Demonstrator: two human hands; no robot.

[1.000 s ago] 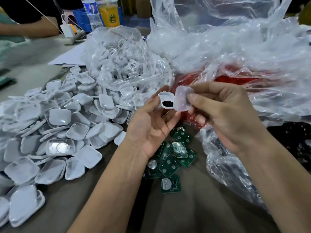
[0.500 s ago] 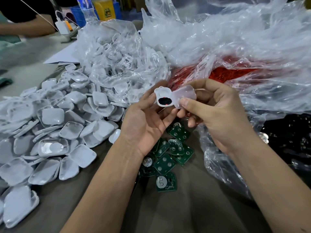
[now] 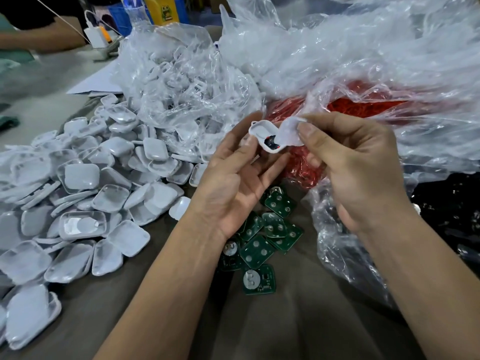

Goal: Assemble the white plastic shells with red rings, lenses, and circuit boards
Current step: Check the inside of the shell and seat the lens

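White shell (image 3: 261, 135) pinched in left hand (image 3: 233, 183), lens (image 3: 292, 131) in right hand (image 3: 358, 167), above green boards (image 3: 262, 240).

one head-worn view looks forward and down, close over the table (image 3: 259, 328), bags (image 3: 363, 61) at the far side.

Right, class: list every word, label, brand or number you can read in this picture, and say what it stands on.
No text reads clearly.
Yellow container: a cartoon frog-like picture, no legible words.
Bottle: blue label, too blurred to read.
Circuit boards: any markings are too small to read.
Shell in the left hand, lens in the right hand: no print visible.
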